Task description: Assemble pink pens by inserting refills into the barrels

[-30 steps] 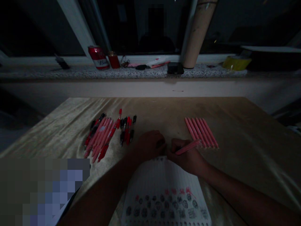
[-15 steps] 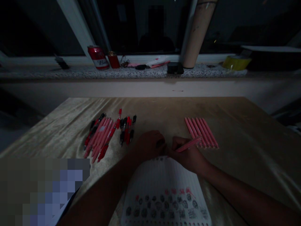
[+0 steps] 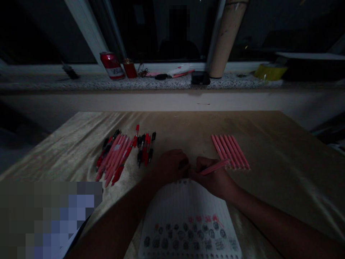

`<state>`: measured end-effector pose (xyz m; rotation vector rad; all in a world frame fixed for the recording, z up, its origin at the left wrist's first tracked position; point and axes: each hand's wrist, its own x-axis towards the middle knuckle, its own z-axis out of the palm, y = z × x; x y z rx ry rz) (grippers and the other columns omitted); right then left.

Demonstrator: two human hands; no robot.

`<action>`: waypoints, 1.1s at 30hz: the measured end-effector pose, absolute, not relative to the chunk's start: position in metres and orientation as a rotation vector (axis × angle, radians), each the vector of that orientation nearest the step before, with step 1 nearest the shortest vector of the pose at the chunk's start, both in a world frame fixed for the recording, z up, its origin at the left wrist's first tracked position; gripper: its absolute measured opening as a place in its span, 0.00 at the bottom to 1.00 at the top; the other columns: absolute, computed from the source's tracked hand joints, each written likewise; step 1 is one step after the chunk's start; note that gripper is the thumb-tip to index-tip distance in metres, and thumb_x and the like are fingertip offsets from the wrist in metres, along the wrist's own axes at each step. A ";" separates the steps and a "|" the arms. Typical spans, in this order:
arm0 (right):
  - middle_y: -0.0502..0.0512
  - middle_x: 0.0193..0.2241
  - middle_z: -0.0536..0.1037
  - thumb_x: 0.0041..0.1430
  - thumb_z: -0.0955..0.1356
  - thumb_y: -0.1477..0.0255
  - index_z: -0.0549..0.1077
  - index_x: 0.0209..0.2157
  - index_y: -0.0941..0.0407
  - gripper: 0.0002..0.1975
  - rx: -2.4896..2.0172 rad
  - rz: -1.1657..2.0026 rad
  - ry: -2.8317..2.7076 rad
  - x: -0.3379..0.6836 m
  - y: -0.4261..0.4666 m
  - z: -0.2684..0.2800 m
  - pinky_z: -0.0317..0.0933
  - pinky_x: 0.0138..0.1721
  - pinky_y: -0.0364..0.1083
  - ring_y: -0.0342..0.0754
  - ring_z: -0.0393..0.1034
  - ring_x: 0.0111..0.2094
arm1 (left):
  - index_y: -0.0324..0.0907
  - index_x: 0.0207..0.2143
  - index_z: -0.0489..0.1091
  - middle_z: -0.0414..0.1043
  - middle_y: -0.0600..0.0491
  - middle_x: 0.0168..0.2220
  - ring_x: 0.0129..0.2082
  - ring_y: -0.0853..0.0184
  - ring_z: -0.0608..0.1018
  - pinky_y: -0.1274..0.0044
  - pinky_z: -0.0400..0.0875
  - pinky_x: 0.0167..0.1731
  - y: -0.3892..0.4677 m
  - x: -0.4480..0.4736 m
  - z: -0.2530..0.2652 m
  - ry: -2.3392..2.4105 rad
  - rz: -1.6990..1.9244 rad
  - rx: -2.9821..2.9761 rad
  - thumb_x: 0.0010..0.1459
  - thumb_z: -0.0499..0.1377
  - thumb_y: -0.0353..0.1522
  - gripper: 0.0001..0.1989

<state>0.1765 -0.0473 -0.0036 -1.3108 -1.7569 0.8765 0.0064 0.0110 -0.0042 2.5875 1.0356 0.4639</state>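
Observation:
My right hand (image 3: pixel 215 176) grips a pink pen (image 3: pixel 215 167) that slants up to the right, its lower end hidden by the fingers. Close beside it, my left hand (image 3: pixel 172 163) is curled at the far edge of a lined notebook (image 3: pixel 185 205); whatever its fingers hold is too dark to make out. Several rows of dark scribbled circles and some red marks cover the notebook's near part. Right of my hands, several pink pens (image 3: pixel 230 151) lie side by side. To the left is a pile of pink pens (image 3: pixel 115 156), next to a group of red and black pens (image 3: pixel 146 147).
A cloth-like cover (image 3: pixel 280 172) lies over the table. Along the stone windowsill (image 3: pixel 178 84) stand a red can (image 3: pixel 112 66), a smaller red container (image 3: pixel 130 68), a small black box (image 3: pixel 200 77) and a yellow tape roll (image 3: pixel 270 72). A pale pipe (image 3: pixel 228 39) rises behind them.
My right hand and the pink pen have shifted very slightly left. My left hand, the notebook and the other pens look the same.

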 end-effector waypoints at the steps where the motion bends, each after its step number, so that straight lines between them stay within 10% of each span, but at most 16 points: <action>1: 0.44 0.16 0.60 0.50 0.66 0.72 0.60 0.18 0.56 0.12 -1.307 0.879 -1.770 0.177 -0.047 -0.004 0.44 0.17 0.38 0.37 0.53 0.18 | 0.40 0.29 0.68 0.68 0.53 0.29 0.31 0.69 0.70 0.77 0.64 0.32 0.011 0.007 -0.004 1.043 0.459 2.593 0.56 0.55 0.34 0.07; 33: 0.44 0.16 0.60 0.50 0.67 0.72 0.60 0.19 0.57 0.12 -1.288 0.927 -1.725 0.177 -0.046 -0.004 0.44 0.17 0.38 0.37 0.53 0.19 | 0.39 0.29 0.68 0.67 0.54 0.29 0.29 0.70 0.70 0.78 0.62 0.30 0.013 0.006 -0.009 1.044 0.499 2.595 0.55 0.56 0.33 0.06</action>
